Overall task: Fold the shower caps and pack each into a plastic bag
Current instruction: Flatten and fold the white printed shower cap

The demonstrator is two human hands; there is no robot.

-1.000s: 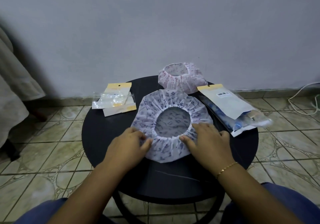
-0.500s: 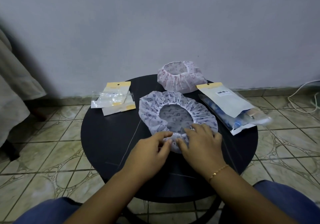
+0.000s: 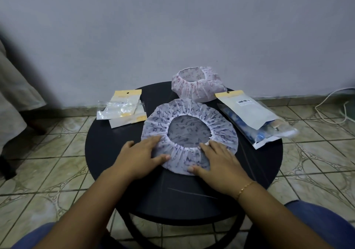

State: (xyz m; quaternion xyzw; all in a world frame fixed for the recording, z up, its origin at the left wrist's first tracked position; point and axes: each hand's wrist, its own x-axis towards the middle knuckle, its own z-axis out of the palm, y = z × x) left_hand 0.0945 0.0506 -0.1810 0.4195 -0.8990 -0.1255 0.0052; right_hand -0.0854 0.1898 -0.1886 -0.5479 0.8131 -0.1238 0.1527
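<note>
Blue shower cap (image 3: pixel 189 118) spread flat, unfolded, both hands (image 3: pixel 143 155) (image 3: pixel 217 159) pressing open-fingered; pink cap (image 3: pixel 198 89) behind unfolded; one filled bag (image 3: pixel 255 118) right.

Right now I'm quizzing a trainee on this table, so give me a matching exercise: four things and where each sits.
Things:
1. blue-print shower cap
2. pink-print shower cap
3. empty bags
4. filled bags

Places:
A. table's far edge
B. left side of the table
C. under both hands
D. right side of the table

Pairs: 1-C, 2-A, 3-B, 4-D
</note>
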